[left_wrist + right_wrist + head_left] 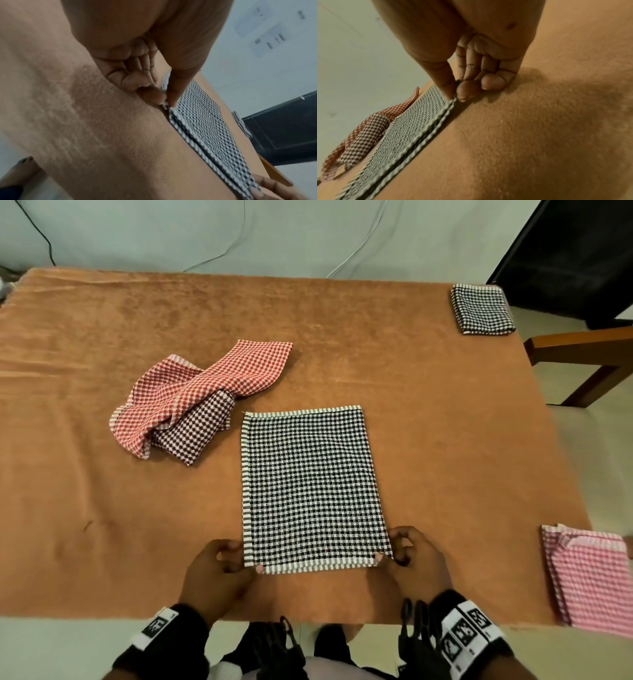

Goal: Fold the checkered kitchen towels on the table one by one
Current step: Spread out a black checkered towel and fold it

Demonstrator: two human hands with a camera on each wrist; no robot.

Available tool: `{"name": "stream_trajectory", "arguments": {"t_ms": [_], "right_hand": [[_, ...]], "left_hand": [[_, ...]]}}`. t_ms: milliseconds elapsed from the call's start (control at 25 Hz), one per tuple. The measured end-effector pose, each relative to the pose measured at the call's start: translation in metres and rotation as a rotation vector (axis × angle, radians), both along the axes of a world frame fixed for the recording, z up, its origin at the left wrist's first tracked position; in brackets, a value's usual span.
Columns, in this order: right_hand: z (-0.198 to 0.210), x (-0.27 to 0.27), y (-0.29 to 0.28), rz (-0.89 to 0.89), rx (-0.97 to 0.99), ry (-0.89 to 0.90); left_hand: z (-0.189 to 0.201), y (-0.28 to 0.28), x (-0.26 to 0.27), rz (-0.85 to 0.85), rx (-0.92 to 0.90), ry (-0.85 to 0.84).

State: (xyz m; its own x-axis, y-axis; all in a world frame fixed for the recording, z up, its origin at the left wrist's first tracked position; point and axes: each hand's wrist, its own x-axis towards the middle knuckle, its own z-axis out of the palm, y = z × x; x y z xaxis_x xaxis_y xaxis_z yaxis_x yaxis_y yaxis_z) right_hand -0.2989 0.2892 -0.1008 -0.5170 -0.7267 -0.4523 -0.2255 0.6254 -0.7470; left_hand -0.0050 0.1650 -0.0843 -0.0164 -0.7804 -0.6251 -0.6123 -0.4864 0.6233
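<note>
Your left hand (219, 566) and right hand (407, 556) each pinch a near corner of the black towel (311, 484), which lies flat between and just beyond them. Lift both corners evenly and lay them on the far edge, square. Count: five towels, meaning this one, two crumpled (191, 395) past your left hand, two folded (481, 309) off your right.

A table (102, 440) under a fuzzy orange-brown cover fills most of the head view. Behind it, along the top, a pale wall (137, 231) carries thin cables (219, 254). At right stand a wooden chair (582, 347) and pale floor (599, 440), with a dark doorway (582, 251) upper right.
</note>
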Motion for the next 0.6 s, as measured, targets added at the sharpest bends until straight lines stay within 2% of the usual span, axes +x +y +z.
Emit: {"name": "stream_trajectory", "arguments": {"t_ms": [160, 240, 440, 600], "right_hand": [[-0.002, -0.002, 0.012, 0.068, -0.022, 0.006], [0.002, 0.0, 0.016, 0.121, -0.073, 0.012], [0.0, -0.003, 0.029, 0.302, -0.115, 0.1], [-0.01, -0.007, 0.03, 0.506, -0.131, 0.324]], "left_hand": [[-0.002, 0.012, -0.001, 0.047, 0.194, 0.127], [-0.002, 0.015, 0.0, 0.059, 0.214, 0.151], [0.0, 0.022, 0.0, 0.122, 0.204, 0.235], [-0.002, 0.025, 0.001, 0.267, 0.048, 0.322]]}}
